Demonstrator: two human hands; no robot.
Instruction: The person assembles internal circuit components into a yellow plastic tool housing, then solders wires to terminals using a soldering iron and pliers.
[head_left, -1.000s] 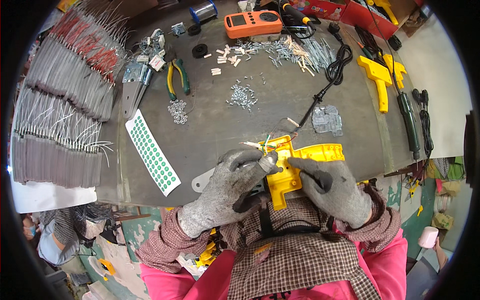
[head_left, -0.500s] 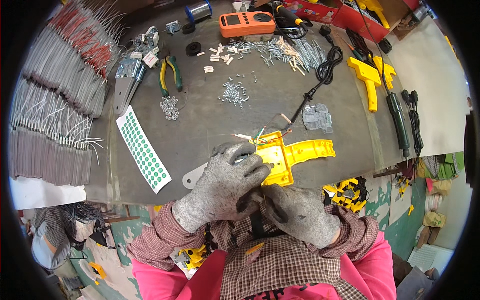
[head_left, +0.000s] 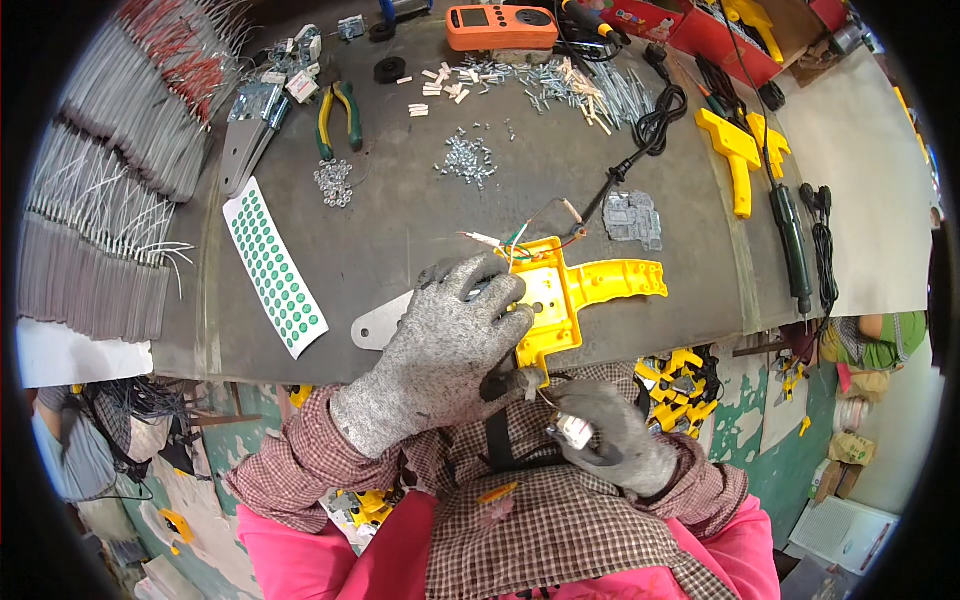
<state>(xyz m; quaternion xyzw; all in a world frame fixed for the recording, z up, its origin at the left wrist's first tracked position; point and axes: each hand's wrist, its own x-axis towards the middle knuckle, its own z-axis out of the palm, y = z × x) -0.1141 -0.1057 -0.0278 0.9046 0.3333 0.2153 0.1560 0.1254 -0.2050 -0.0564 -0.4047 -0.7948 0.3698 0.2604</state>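
Observation:
My left hand [head_left: 435, 340], in a grey knit glove, is closed over the left side of a yellow plastic housing shell [head_left: 548, 318] with a handle pointing right. From under this hand a flat grey metal plate [head_left: 378, 328] with a hole sticks out to the left. Several thin wires [head_left: 512, 248] and a black cord come out of the shell's top. Lower right of the shell, my gloved right hand [head_left: 622, 440] grips a small metal part with a white face [head_left: 576, 431]. A thin wire runs from near the left thumb toward that part.
Beyond the shell lie small screws [head_left: 468, 160], nuts [head_left: 333, 183], green-handled pliers [head_left: 338, 120] and an orange meter [head_left: 502, 27]. A sheet of green round stickers [head_left: 275, 265] lies left; a soldering iron [head_left: 792, 245] and yellow handle shells [head_left: 735, 160] lie right. Bundled grey strips [head_left: 95, 275] fill the left edge.
My right hand has moved down and right, away from the shell, and a white-faced metal part now shows in its fingers. My left hand stays on the shell.

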